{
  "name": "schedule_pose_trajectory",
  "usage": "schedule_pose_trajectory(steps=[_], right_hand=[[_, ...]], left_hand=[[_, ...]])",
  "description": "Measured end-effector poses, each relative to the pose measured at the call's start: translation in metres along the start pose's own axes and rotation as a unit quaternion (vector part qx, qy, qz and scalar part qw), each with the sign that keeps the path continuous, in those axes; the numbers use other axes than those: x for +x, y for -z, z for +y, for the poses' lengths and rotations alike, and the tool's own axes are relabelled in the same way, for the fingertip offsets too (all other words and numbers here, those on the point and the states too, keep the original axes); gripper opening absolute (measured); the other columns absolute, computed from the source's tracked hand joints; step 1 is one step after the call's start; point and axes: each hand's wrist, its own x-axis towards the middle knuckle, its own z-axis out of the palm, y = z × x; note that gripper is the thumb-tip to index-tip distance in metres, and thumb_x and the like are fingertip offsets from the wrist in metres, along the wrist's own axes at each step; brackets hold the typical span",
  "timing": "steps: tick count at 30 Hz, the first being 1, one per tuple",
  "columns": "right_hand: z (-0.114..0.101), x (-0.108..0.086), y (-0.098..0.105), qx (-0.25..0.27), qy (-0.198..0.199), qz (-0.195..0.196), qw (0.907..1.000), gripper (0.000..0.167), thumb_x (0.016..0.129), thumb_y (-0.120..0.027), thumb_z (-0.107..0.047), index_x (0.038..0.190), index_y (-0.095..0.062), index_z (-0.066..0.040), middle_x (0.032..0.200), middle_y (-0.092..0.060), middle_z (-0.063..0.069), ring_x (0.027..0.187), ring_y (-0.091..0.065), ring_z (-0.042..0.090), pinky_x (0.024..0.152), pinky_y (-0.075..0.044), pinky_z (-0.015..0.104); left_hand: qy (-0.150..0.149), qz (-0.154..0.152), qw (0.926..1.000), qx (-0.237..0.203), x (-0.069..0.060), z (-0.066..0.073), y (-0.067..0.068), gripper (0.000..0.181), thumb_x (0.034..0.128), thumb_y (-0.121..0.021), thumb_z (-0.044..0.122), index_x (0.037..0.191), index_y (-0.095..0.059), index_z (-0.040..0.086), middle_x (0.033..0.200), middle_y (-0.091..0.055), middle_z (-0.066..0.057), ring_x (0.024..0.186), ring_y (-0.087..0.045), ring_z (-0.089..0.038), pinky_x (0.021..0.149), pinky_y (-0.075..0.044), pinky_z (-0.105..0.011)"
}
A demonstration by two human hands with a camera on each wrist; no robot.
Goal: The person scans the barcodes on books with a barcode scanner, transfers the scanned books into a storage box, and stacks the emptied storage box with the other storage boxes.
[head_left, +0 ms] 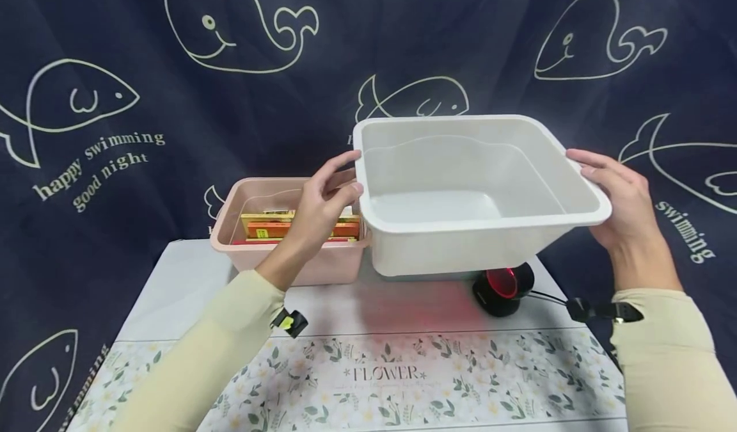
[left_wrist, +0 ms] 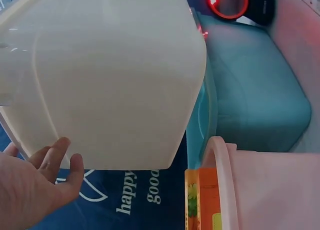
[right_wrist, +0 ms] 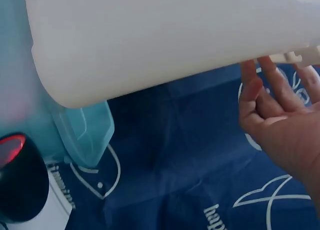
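Observation:
A white plastic bin [head_left: 443, 246] is held up above the table, its open top tilted toward me and its inside bare. My left hand [head_left: 311, 217] grips the left rim between thumb and fingers. At the right end, my right hand [head_left: 627, 211] holds the opposite rim, with its fingertips on the edge. From the left wrist view, the bin's smooth underside [left_wrist: 115, 79] hides part of a blue bin [left_wrist: 260, 84] on the table behind it. The right wrist view shows the right hand [right_wrist: 285, 109] under the rim.
Left of the white bin stands a pink bin [head_left: 311, 272] with several colourful thin boxes or books [head_left: 276, 230] in it. A black device with a glowing red ring [head_left: 494, 299] and a cable sits at the right. A flower-patterned cover [head_left: 414, 397] lies along the table front.

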Motion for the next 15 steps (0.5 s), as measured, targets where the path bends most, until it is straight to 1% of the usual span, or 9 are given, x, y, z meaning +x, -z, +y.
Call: schedule_pose_trajectory(steps=[3, 6, 8, 10, 12, 14, 15], right_hand=[[0.001, 0.009, 0.007, -0.001, -0.011, 0.001, 0.9999, 0.028, 0.100, -0.054, 0.001, 0.119, -0.076, 0.000, 0.104, -0.080, 0.009, 0.088, -0.079, 0.019, 0.070, -0.062, 0.027], [0.001, 0.018, 0.013, 0.001, -0.011, -0.001, 0.9999, 0.028, 0.100, -0.054, 0.000, 0.118, -0.076, 0.000, 0.104, -0.080, 0.009, 0.089, -0.078, 0.019, 0.071, -0.062, 0.027], [0.003, 0.024, 0.015, 0.007, -0.012, -0.002, 0.9999, 0.029, 0.100, -0.053, 0.000, 0.118, -0.076, 0.000, 0.103, -0.080, 0.009, 0.088, -0.078, 0.019, 0.071, -0.061, 0.027], [0.007, 0.029, 0.016, 0.002, -0.016, -0.003, 0.9999, 0.030, 0.100, -0.053, -0.001, 0.118, -0.076, -0.002, 0.103, -0.080, 0.008, 0.089, -0.077, 0.018, 0.072, -0.060, 0.027], [0.012, 0.033, 0.016, -0.011, -0.026, 0.001, 0.9996, 0.031, 0.099, -0.053, -0.002, 0.119, -0.076, -0.004, 0.104, -0.080, 0.006, 0.091, -0.076, 0.017, 0.073, -0.059, 0.027], [0.016, 0.036, 0.015, -0.023, -0.039, 0.005, 0.9989, 0.032, 0.099, -0.052, -0.003, 0.119, -0.076, -0.006, 0.105, -0.080, 0.004, 0.092, -0.075, 0.016, 0.074, -0.059, 0.027], [0.018, 0.038, 0.015, -0.026, -0.046, 0.006, 0.9986, 0.033, 0.099, -0.051, -0.003, 0.120, -0.076, -0.007, 0.105, -0.079, 0.003, 0.093, -0.075, 0.016, 0.075, -0.059, 0.027]], left_hand=[[0.006, 0.003, 1.0000, -0.003, 0.012, -0.005, -0.007, 0.054, 0.0970, -0.059, 0.014, 0.150, -0.053, 0.017, 0.140, -0.065, -0.018, 0.118, -0.069, -0.032, 0.104, -0.054, -0.044], [0.016, -0.001, 0.9999, 0.001, 0.023, -0.010, -0.012, 0.054, 0.0970, -0.059, 0.013, 0.151, -0.052, 0.017, 0.140, -0.066, -0.017, 0.119, -0.068, -0.031, 0.103, -0.053, -0.044], [0.023, -0.005, 0.9997, -0.002, 0.030, -0.014, -0.014, 0.055, 0.0969, -0.059, 0.012, 0.151, -0.050, 0.016, 0.139, -0.066, -0.016, 0.119, -0.068, -0.034, 0.102, -0.053, -0.047], [0.030, -0.006, 0.9995, -0.003, 0.035, -0.020, -0.014, 0.056, 0.0968, -0.059, 0.012, 0.152, -0.049, 0.016, 0.140, -0.066, -0.016, 0.121, -0.067, -0.037, 0.101, -0.052, -0.050], [0.037, -0.005, 0.9993, -0.005, 0.039, -0.025, -0.012, 0.057, 0.0967, -0.059, 0.011, 0.152, -0.048, 0.016, 0.140, -0.066, -0.016, 0.120, -0.067, -0.035, 0.101, -0.052, -0.054], [0.039, -0.005, 0.9992, -0.007, 0.042, -0.031, -0.010, 0.057, 0.0971, -0.059, 0.012, 0.153, -0.048, 0.015, 0.140, -0.065, -0.017, 0.122, -0.066, -0.035, 0.101, -0.052, -0.055], [0.039, -0.005, 0.9992, -0.007, 0.043, -0.033, -0.009, 0.057, 0.0976, -0.059, 0.013, 0.153, -0.047, 0.016, 0.141, -0.065, -0.016, 0.122, -0.066, -0.032, 0.101, -0.052, -0.053]])
